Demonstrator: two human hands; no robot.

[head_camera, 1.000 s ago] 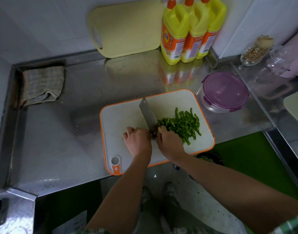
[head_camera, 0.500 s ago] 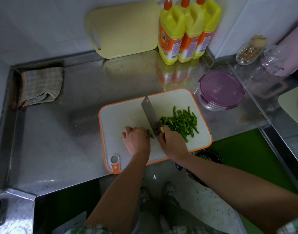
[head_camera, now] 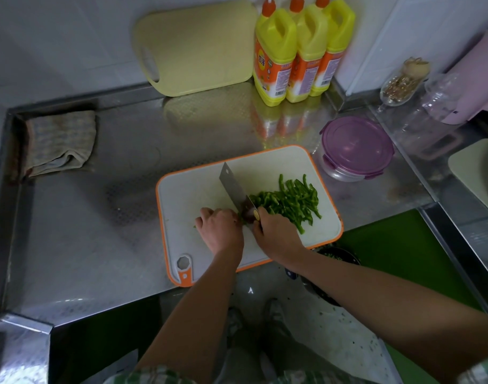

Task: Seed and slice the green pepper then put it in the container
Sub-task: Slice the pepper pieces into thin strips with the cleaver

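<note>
A pile of green pepper strips (head_camera: 289, 202) lies on the right half of the white, orange-rimmed cutting board (head_camera: 187, 195). My right hand (head_camera: 276, 234) grips the handle of a cleaver (head_camera: 233, 187), whose blade stands on the board just left of the pile. My left hand (head_camera: 219, 231) rests with curled fingers on the last bit of uncut pepper, which it almost wholly hides, right beside the blade. A round container with a purple lid (head_camera: 356, 146) sits closed on the counter, beyond the board's right corner.
Three yellow detergent bottles (head_camera: 298, 51) and a yellow cutting board (head_camera: 195, 48) stand against the back wall. A folded cloth (head_camera: 58, 142) lies at the far left of the steel counter (head_camera: 85, 231). Glass jars (head_camera: 403, 81) stand at the right. A dark bin (head_camera: 339, 261) sits below the counter edge.
The cleaver has kept chopping in small strokes beside my left hand, and both hands stay at the same spot on the board. The camera view has shifted slightly.
</note>
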